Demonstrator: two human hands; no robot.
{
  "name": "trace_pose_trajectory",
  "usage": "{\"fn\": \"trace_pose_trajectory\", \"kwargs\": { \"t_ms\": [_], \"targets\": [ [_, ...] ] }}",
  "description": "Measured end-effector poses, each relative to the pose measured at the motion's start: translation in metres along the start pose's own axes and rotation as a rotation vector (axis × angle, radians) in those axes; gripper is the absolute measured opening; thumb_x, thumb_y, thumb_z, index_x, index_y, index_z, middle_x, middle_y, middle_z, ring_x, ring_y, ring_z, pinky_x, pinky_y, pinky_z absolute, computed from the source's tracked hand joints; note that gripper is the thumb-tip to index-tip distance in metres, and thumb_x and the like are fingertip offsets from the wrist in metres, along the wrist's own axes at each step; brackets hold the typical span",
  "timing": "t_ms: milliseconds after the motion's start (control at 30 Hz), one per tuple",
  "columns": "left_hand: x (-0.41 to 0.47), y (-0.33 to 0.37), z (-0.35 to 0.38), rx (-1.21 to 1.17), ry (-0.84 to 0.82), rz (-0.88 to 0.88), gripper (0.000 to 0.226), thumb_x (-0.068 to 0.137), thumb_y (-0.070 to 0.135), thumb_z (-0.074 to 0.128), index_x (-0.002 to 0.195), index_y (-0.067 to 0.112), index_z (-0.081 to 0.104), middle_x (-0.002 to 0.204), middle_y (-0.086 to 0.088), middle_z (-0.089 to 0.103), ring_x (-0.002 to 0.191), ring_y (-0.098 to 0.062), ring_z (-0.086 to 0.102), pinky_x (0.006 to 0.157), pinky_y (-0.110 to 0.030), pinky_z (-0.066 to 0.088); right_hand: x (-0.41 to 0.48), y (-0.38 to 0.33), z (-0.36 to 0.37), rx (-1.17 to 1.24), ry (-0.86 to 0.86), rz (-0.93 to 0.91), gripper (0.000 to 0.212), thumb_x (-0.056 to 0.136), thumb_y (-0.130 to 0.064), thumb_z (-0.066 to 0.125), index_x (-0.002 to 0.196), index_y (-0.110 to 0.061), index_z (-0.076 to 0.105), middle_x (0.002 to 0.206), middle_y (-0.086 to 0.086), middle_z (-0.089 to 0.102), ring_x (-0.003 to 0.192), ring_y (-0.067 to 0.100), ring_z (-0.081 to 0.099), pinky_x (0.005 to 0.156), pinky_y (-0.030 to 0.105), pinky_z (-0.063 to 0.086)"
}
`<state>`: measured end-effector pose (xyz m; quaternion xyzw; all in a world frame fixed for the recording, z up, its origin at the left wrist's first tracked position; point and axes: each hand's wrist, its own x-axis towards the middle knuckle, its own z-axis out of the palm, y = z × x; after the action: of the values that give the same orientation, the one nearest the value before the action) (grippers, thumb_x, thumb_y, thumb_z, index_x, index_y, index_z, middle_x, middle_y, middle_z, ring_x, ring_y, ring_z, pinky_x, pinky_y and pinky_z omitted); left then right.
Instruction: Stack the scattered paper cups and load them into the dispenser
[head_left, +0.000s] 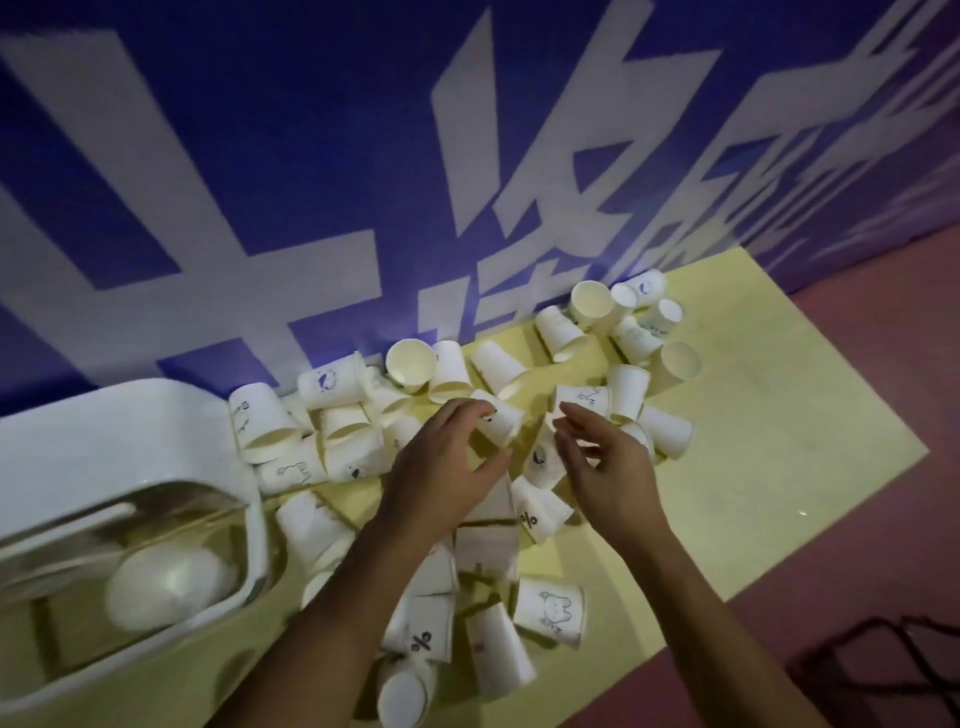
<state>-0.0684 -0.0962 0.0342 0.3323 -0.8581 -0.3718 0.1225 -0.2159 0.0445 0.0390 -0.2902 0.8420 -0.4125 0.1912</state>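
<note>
Many white paper cups lie scattered on their sides across the yellow table (753, 467), some with small printed drawings. My left hand (441, 467) reaches over the pile; its fingertips touch a tipped cup (506, 423) and the thumb is spread apart below it. My right hand (605, 467) hovers just to the right with loosely curled fingers and holds nothing, above a cup with a dark print (540, 462). The white dispenser (104, 441) lies at the left, and a stack of cups (166, 582) shows through its clear window.
A blue wall banner (311, 182) with large white characters stands right behind the table. Reddish floor (857, 519) runs along the table's right and near edges. A dark wire object (883, 670) sits on the floor at the bottom right. More cups (618, 317) are heaped at the back.
</note>
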Motion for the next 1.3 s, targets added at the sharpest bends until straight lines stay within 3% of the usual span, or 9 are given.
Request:
{"fn": "trace_pose_trajectory", "kwargs": {
  "t_ms": [167, 267, 400, 500, 633, 733, 1000, 1167, 1300],
  "targets": [
    [0.061, 0.026, 0.068, 0.089, -0.263, -0.022, 0.072, 0.086, 0.059, 0.069, 0.147, 0.03, 0.043, 0.146, 0.008, 0.049, 0.13, -0.018, 0.05, 0.098, -0.039, 0.051, 0.028, 0.05, -0.045, -0.012, 0.054, 0.104, 0.033, 0.099, -0.023, 0.064, 0.132, -0.025, 0.067, 0.111, -0.014, 0.074, 0.104, 0.0, 0.067, 0.092, 0.027, 0.055],
    [0.077, 0.031, 0.109, 0.147, -0.346, -0.102, 0.088, 0.077, 0.072, 0.068, 0.147, 0.03, 0.038, 0.14, 0.002, 0.053, 0.126, -0.024, 0.053, 0.092, -0.04, 0.05, 0.04, 0.073, -0.058, -0.036, 0.079, 0.151, 0.033, 0.099, -0.021, 0.065, 0.131, -0.021, 0.068, 0.111, -0.011, 0.075, 0.104, 0.004, 0.067, 0.093, 0.031, 0.055],
    [0.083, 0.031, 0.141, 0.15, -0.315, -0.175, 0.084, 0.078, 0.076, 0.063, 0.142, 0.026, 0.04, 0.129, -0.004, 0.059, 0.12, -0.028, 0.057, 0.089, -0.041, 0.051, 0.049, 0.1, -0.067, -0.097, 0.019, 0.175, 0.038, 0.097, -0.029, 0.067, 0.134, -0.021, 0.066, 0.116, -0.01, 0.073, 0.108, 0.009, 0.067, 0.092, 0.032, 0.054],
    [0.088, 0.028, 0.146, 0.12, -0.293, -0.193, 0.077, 0.08, 0.061, 0.073, 0.14, 0.023, 0.044, 0.128, -0.005, 0.061, 0.12, -0.028, 0.058, 0.093, -0.042, 0.052, 0.05, 0.114, -0.071, -0.136, -0.056, 0.171, 0.056, 0.09, -0.048, 0.073, 0.138, -0.024, 0.06, 0.131, -0.009, 0.065, 0.12, 0.011, 0.06, 0.1, 0.032, 0.05],
    [0.086, 0.027, 0.137, 0.025, -0.254, -0.215, 0.078, 0.077, 0.049, 0.084, 0.141, 0.022, 0.047, 0.132, 0.002, 0.056, 0.122, -0.019, 0.052, 0.088, -0.027, 0.041, 0.036, 0.129, -0.067, -0.305, -0.238, 0.158, 0.092, 0.072, -0.065, 0.081, 0.148, -0.025, 0.049, 0.15, -0.01, 0.048, 0.138, 0.011, 0.043, 0.109, 0.024, 0.035],
    [0.079, 0.026, 0.13, -0.031, -0.222, -0.195, 0.079, 0.076, 0.047, 0.086, 0.14, 0.025, 0.047, 0.135, 0.006, 0.052, 0.12, -0.009, 0.047, 0.089, -0.021, 0.036, 0.021, 0.145, -0.059, -0.358, -0.292, 0.1, 0.104, 0.061, -0.065, 0.088, 0.148, -0.021, 0.049, 0.149, -0.007, 0.049, 0.136, 0.015, 0.047, 0.108, 0.029, 0.043],
    [0.057, 0.03, 0.118, -0.096, -0.21, -0.156, 0.076, 0.078, 0.04, 0.086, 0.143, 0.031, 0.045, 0.143, 0.015, 0.052, 0.128, -0.007, 0.047, 0.096, -0.022, 0.038, 0.005, 0.152, -0.044, -0.365, -0.175, 0.005, 0.085, 0.069, -0.037, 0.092, 0.142, -0.017, 0.054, 0.14, -0.003, 0.058, 0.126, 0.022, 0.059, 0.091, 0.039, 0.057],
    [0.041, 0.032, 0.096, -0.125, -0.144, -0.118, 0.08, 0.075, 0.039, 0.089, 0.142, 0.028, 0.046, 0.14, 0.013, 0.048, 0.124, -0.006, 0.047, 0.092, -0.02, 0.04, -0.003, 0.129, -0.049, -0.35, -0.067, -0.08, 0.08, 0.074, -0.044, 0.089, 0.14, -0.014, 0.055, 0.135, -0.002, 0.059, 0.12, 0.021, 0.06, 0.087, 0.035, 0.057],
    [0.018, 0.024, 0.064, -0.148, -0.059, -0.121, 0.082, 0.072, 0.049, 0.089, 0.141, 0.033, 0.047, 0.134, 0.024, 0.044, 0.117, 0.007, 0.039, 0.081, 0.001, 0.033, -0.01, 0.082, -0.046, -0.281, -0.025, -0.134, 0.08, 0.076, -0.053, 0.084, 0.141, -0.018, 0.054, 0.136, -0.005, 0.057, 0.122, 0.014, 0.056, 0.092, 0.031, 0.053]
  ]
}}
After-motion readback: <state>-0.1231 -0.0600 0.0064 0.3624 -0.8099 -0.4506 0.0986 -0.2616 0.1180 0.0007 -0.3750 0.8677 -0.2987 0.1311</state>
